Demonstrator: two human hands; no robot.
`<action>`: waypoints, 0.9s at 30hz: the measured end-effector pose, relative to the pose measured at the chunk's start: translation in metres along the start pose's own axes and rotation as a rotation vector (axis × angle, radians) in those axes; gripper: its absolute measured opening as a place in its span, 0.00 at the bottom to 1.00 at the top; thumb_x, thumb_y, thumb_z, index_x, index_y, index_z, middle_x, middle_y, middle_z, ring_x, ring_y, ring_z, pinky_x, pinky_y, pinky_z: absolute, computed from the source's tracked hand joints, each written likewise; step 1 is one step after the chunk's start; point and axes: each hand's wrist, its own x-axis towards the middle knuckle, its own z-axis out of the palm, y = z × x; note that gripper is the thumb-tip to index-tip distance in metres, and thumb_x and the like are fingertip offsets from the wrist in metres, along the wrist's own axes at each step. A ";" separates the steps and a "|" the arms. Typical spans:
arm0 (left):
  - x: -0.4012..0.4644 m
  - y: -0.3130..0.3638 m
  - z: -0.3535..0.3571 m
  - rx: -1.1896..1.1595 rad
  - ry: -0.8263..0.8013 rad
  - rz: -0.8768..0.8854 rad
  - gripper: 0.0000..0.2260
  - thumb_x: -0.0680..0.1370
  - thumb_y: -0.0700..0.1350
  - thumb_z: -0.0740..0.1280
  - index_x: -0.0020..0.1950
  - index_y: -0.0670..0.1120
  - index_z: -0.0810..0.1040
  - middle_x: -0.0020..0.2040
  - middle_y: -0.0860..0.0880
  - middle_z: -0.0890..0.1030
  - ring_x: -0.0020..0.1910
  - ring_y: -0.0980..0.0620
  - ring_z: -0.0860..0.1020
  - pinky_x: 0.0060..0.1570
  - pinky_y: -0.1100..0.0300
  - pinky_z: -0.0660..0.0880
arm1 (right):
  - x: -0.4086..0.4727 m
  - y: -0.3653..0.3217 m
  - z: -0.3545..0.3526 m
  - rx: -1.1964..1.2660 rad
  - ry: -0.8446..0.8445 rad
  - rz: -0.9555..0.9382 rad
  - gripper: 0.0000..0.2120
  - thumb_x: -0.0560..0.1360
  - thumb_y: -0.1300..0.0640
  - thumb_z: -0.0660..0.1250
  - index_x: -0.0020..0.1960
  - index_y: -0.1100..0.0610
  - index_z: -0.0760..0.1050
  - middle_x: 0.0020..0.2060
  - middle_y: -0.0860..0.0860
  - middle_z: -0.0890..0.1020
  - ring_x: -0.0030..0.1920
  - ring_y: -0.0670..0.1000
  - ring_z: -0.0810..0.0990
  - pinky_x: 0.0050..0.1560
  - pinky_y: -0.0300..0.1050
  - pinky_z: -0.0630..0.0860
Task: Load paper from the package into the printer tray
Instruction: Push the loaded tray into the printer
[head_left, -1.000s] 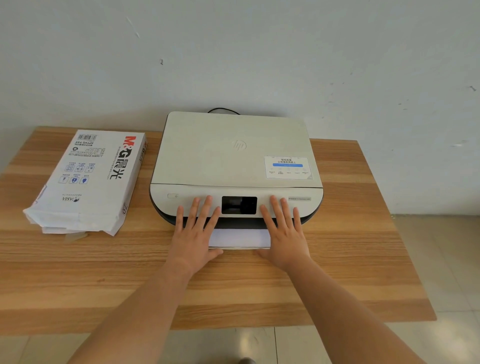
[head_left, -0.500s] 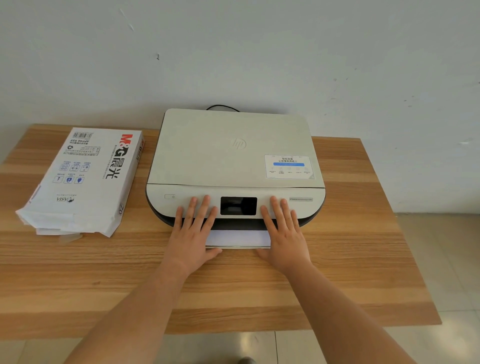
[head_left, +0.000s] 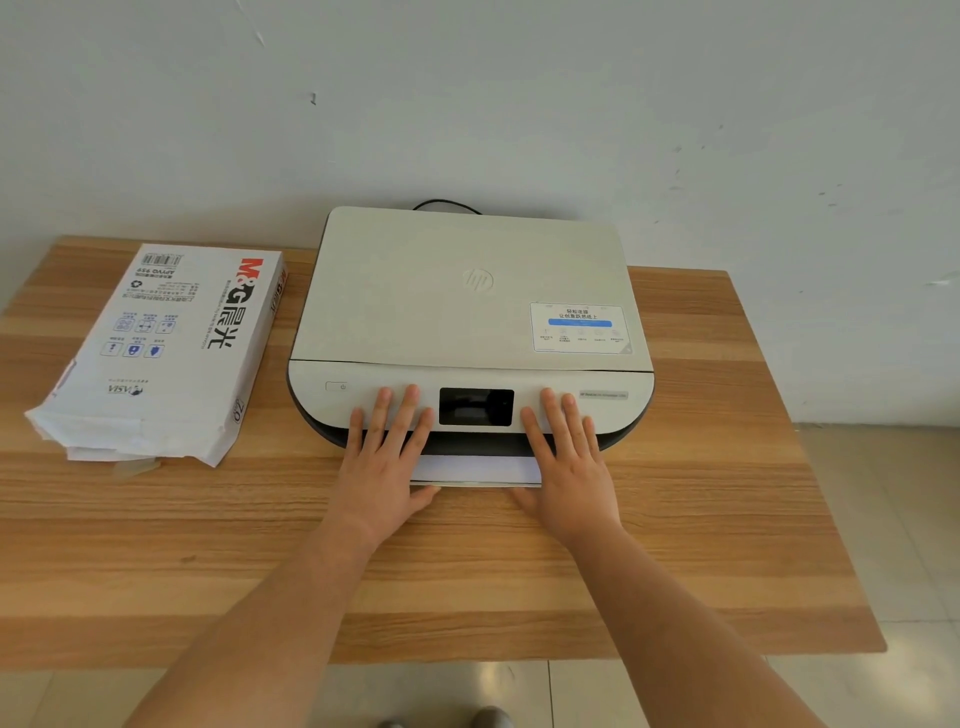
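Note:
A white flatbed printer (head_left: 467, 296) sits at the middle back of the wooden table (head_left: 701, 519). From its dark front slot a stack of white paper (head_left: 475, 469) sticks out a short way. My left hand (head_left: 387, 462) lies flat, palm down, on the stack's left end, fingers spread up onto the printer's front panel. My right hand (head_left: 569, 462) lies the same way on the stack's right end. Neither hand grips anything. The torn-open paper package (head_left: 166, 348) lies at the left.
The printer's small dark screen (head_left: 476, 407) is between my hands. A black cable (head_left: 447, 205) runs behind the printer against the white wall. The table's right edge drops to a tiled floor (head_left: 893, 519).
The view has shifted slightly. Both hands stay flat at the printer's front and the paper stack sticks out about as far as before.

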 end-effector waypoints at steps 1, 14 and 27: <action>0.000 0.000 0.000 0.000 0.002 0.001 0.46 0.70 0.63 0.69 0.78 0.47 0.48 0.78 0.44 0.38 0.76 0.39 0.38 0.72 0.36 0.50 | 0.000 0.000 0.000 -0.001 0.003 0.000 0.46 0.71 0.39 0.68 0.79 0.52 0.47 0.78 0.55 0.42 0.77 0.58 0.40 0.76 0.60 0.50; 0.003 0.003 0.007 -0.010 0.050 -0.011 0.44 0.70 0.59 0.71 0.77 0.45 0.52 0.78 0.42 0.41 0.76 0.37 0.42 0.71 0.34 0.53 | 0.002 -0.003 0.006 -0.020 0.033 0.025 0.46 0.71 0.42 0.70 0.78 0.52 0.47 0.78 0.55 0.41 0.77 0.58 0.39 0.75 0.61 0.52; 0.006 0.005 0.013 -0.010 0.048 -0.032 0.43 0.72 0.57 0.70 0.77 0.46 0.48 0.78 0.42 0.39 0.76 0.37 0.40 0.71 0.34 0.48 | 0.005 -0.005 0.017 -0.005 0.108 0.034 0.44 0.72 0.45 0.71 0.78 0.53 0.49 0.78 0.54 0.38 0.77 0.60 0.41 0.75 0.62 0.51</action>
